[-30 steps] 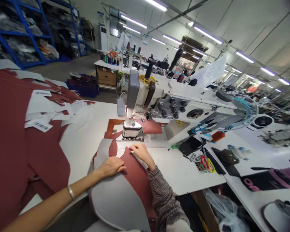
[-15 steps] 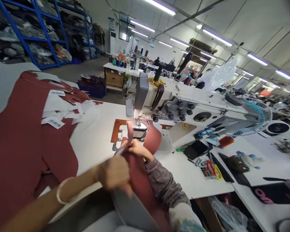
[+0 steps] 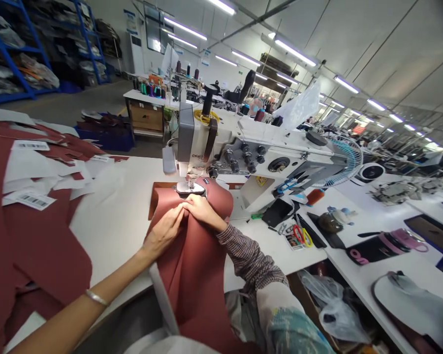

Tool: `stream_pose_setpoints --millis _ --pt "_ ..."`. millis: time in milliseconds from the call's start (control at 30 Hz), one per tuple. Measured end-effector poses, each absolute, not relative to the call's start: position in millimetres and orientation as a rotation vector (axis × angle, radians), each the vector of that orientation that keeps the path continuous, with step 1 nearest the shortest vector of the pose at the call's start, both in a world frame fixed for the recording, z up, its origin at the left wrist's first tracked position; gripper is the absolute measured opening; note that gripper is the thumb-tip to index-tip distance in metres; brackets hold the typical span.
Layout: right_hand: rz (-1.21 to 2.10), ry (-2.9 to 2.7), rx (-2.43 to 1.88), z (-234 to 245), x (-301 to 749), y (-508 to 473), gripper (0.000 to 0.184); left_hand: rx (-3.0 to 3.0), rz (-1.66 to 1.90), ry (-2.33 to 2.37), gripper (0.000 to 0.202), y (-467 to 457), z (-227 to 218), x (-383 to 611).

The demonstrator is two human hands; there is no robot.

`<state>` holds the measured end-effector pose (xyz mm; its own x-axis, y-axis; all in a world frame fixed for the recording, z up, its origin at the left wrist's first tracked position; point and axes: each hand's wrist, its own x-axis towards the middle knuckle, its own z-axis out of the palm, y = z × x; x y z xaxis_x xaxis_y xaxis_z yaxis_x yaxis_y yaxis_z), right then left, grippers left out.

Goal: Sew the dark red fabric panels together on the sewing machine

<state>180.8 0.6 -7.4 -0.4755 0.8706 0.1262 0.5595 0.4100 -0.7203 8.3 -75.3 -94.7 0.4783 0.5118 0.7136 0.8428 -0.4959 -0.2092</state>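
Note:
A maroon cut panel (image 3: 194, 260) with a smooth surface hangs over the table edge and runs up to the presser foot (image 3: 186, 188) of a white industrial sewing machine (image 3: 195, 140). My left hand (image 3: 164, 231) and my right hand (image 3: 203, 211) meet on the panel just in front of the foot, their fingertips almost touching and gripping the material. A metal bangle circles my left wrist, and a checked sleeve covers my right forearm. A brown template (image 3: 153, 199) lies mostly hidden beneath the panel.
At left, a large pile of maroon pieces (image 3: 37, 250) with barcode labels (image 3: 31, 200) lies on the white table (image 3: 110, 221). Red-and-yellow scissors (image 3: 301, 237), a blue-caged fan (image 3: 341, 162) and a black pad (image 3: 276, 212) sit right of the machine. Plastic bags (image 3: 334, 309) lie below.
The panel's grey side no longer shows; its maroon side now faces up, under the foot. My hands have come together at the foot, and the view has shifted slightly.

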Motion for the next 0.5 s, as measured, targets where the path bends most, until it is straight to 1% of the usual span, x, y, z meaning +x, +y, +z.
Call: stream_pose_setpoints --millis 33,100,167,200,267,367,433,500 --pt "0.996 -2.145 -1.139 -3 181 3 0.028 -2.168 -0.877 -1.016 0.062 -67 -94 -1" --pt "1.249 -2.095 -0.978 8 181 10 0.031 -2.193 -0.996 -0.829 0.064 -50 -85 -19" --pt "1.291 -2.095 -0.913 20 180 19 0.029 -2.268 -1.044 -0.673 0.058 -32 -71 -32" --pt "1.22 -2.115 -0.945 25 180 22 0.028 -2.312 -1.051 -0.608 0.053 -24 -64 -36" --pt "0.976 -2.178 -1.101 33 179 26 0.03 -2.394 -1.064 -0.515 0.04 -9 -54 -37" --pt "0.569 -2.216 -1.392 36 181 23 0.035 -2.473 -1.064 -0.475 0.026 4 -54 -31" --pt "0.431 -2.143 -1.553 34 185 16 0.03 -2.492 -1.034 -0.491 0.024 8 -60 -27" --pt "0.409 -2.06 -1.629 32 191 11 0.023 -2.501 -0.984 -0.526 0.025 9 -64 -26"
